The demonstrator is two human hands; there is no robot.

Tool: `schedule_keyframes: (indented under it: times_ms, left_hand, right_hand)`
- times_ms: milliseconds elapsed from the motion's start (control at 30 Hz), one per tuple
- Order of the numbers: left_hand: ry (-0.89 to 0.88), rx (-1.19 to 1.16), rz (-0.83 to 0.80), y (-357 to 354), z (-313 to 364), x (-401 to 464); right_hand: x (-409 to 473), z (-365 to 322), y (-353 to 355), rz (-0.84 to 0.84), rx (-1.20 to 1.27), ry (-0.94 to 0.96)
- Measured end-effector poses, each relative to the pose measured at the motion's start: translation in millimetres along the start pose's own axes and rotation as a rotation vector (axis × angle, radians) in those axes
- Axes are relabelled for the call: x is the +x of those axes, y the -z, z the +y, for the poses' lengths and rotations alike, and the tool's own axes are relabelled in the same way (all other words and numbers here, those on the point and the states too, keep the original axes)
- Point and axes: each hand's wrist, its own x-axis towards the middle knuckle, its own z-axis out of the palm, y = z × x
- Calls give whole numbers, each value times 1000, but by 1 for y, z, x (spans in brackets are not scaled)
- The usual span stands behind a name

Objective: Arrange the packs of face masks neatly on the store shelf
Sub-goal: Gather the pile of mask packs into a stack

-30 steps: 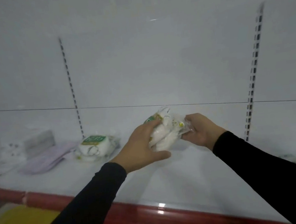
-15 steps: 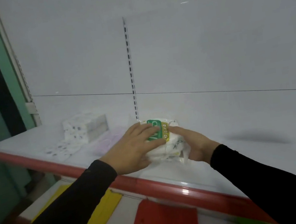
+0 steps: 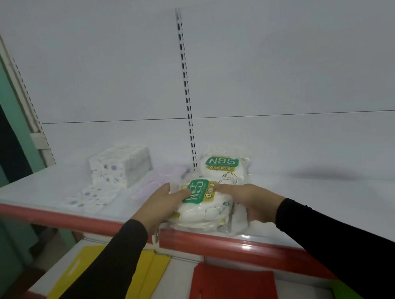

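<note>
Both hands clamp a clear plastic pack of white N95 face masks at the white store shelf's red front edge: left hand at nine o'clock, right hand at three. A second N95 pack lies just behind, at twelve.

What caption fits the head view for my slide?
Both hands, left hand and right hand, hold an N95 mask pack at the shelf edge.
</note>
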Motion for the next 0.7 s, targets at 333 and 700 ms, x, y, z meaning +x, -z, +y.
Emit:
schedule_keyframes:
  times_ms: [333,700]
  left_hand:
    - [-114,229,59,-22,25,-6]
    - [-506,750,148,-37,111,-30]
  right_hand:
    - [4,2,18,144,-83,4]
    - [-72,-15,104,530,-1110,470]
